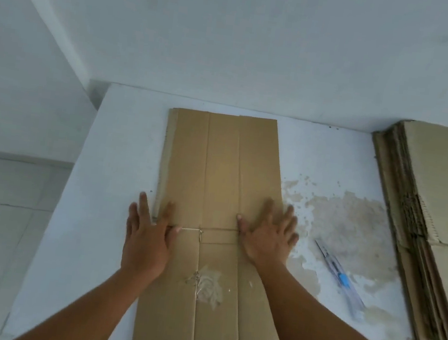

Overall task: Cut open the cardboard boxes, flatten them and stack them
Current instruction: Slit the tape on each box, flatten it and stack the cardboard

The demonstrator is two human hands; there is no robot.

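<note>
- A flattened cardboard box [223, 169] lies lengthwise on the white table [122, 157], its near end at the table's front edge and its far end close to the wall.
- On its near half sits a patch of torn tape residue [207, 283].
- The left hand [147, 234] rests palm down on the box's left edge, fingers straight and spread, the outer ones over the bare table.
- The right hand [268, 237] lies flat on the box's right edge, fingers spread and slightly blurred.
- A utility knife [339, 274] with a blue slider lies on the table right of the box, apart from both hands, on a patch of worn paint [346, 221].
- Further right, a stack of flattened cardboard [439, 196] runs along the table's edge.
</note>
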